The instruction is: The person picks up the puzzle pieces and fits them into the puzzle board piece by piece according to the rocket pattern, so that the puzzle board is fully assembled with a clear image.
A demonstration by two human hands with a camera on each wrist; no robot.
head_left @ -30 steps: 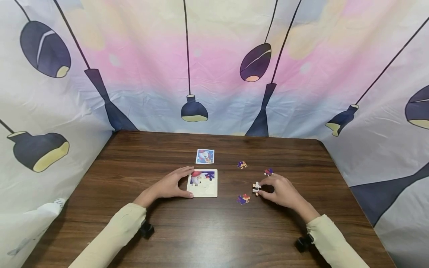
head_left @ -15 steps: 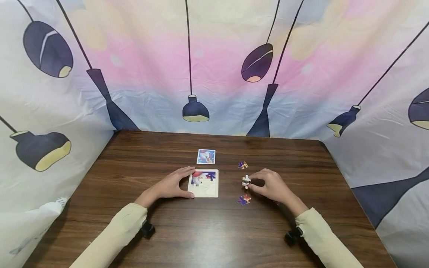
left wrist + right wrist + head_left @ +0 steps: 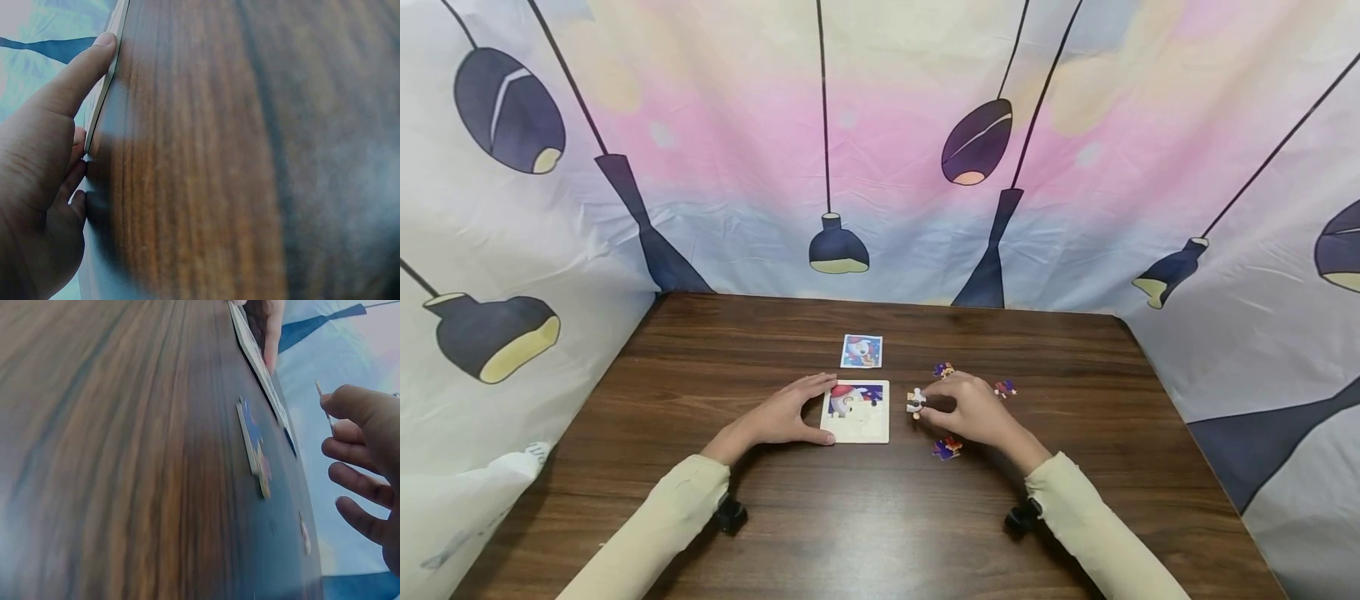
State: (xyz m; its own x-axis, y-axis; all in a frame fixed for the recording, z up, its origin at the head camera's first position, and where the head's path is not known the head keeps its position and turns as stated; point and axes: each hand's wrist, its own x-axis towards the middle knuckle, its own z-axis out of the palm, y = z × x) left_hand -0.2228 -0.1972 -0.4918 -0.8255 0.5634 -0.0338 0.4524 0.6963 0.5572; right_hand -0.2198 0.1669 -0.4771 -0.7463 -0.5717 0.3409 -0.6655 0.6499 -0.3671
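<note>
My left hand point(image 3: 784, 412) holds a square puzzle board point(image 3: 867, 430) by its left side, fingers at the far corner and thumb point(image 3: 81, 78) on the near one. Several pieces are set in the board's upper part, showing a white figure in a red hat on purple; below them the pale base is bare. Just right of the board, my right hand point(image 3: 976, 410) pinches a white puzzle piece point(image 3: 914, 401) between thumb and fingertips. In the right wrist view this piece point(image 3: 324, 406) is seen edge-on, raised above the table, with the other fingers loosely spread.
Behind the board lies a small picture card point(image 3: 861, 352). Loose puzzle pieces lie around the right hand: a purple and orange one point(image 3: 947, 448) nearer me, another point(image 3: 943, 370) behind the hand, and a purple and red one point(image 3: 1005, 389) to the right. A patterned cloth point(image 3: 745, 250) hangs behind the table.
My right hand has carried the white puzzle piece leftward, from among the loose pieces to beside the board. My left hand has stayed at the board.
</note>
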